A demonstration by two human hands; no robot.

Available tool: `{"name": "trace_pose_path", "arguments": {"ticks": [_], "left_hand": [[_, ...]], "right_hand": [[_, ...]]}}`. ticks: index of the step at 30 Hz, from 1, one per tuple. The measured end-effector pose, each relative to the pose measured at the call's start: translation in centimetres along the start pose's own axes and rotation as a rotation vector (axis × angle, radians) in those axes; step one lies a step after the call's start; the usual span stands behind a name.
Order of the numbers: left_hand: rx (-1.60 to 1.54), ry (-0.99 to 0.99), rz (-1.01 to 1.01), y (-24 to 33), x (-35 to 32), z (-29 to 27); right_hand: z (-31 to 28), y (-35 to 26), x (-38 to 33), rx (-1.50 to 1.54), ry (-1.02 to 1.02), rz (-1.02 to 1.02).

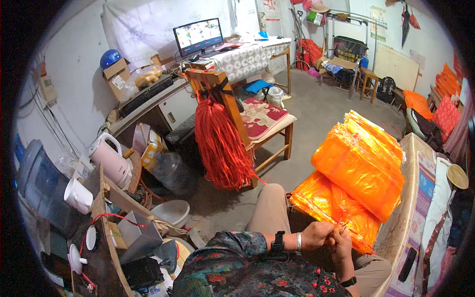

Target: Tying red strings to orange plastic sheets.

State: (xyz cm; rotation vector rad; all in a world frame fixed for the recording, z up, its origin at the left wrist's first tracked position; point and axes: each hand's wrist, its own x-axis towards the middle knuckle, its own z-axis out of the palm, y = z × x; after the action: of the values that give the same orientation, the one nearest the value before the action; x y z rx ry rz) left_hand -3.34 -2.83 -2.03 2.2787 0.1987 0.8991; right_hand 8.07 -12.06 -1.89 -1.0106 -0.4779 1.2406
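Well, the left hand (316, 235) and right hand (341, 245) meet, fingers pinched narrow on something I can't make out, by the orange stack's (361, 163) lower edge.

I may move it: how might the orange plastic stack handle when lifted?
The orange plastic stack is probably floppy, as its lower part looks rumpled. Its glossy surface suggests slipperiness, and the uneven, layered edges hint that sheets could slide apart.

The left forearm (289, 241) reaches in from the left, nearly level; the right forearm (346, 271) angles up from the near side. The left hand (316, 234) and right hand (341, 245) meet, fingers curled, fingertips close together.
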Motion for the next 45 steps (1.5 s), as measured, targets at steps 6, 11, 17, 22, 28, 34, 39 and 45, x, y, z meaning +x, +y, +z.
{"name": "trace_pose_path", "arguments": {"ticks": [6, 11, 17, 22, 28, 34, 39, 45], "left_hand": [[-0.158, -0.013, 0.036, 0.8, 1.0, -0.8], [-0.41, 0.104, 0.0, 0.3, 0.9, -0.6], [-0.23, 0.093, -0.024, 1.0, 0.8, -2.0], [-0.183, 0.164, -0.278, 0.1, 0.0, -1.1], [-0.251, 0.154, -0.516, -0.6, 0.2, -0.3], [-1.188, -0.173, -0.881, -1.5, -0.6, -1.3], [-1.329, -0.156, -0.737, -1.9, -0.9, 0.5], [-0.128, 0.017, -0.293, -1.3, -1.0, 1.0]], "right_hand": [[-1.1, -0.5, 0.0, 0.128, -0.171, 0.188], [-1.4, 0.6, 1.0, 0.166, -0.161, 0.087], [-0.8, 0.1, 1.1, 0.165, -0.226, 0.161], [0.0, 1.7, 1.3, 0.127, -0.023, 0.032], [0.9, 1.5, 0.6, -0.335, 0.155, -0.274], [-0.7, 1.3, 0.4, -0.515, 0.036, -0.151], [-1.7, 1.4, 0.5, -0.167, -0.047, -0.042], [-2.2, 1.3, 0.5, -0.164, 0.011, -0.086]]}}
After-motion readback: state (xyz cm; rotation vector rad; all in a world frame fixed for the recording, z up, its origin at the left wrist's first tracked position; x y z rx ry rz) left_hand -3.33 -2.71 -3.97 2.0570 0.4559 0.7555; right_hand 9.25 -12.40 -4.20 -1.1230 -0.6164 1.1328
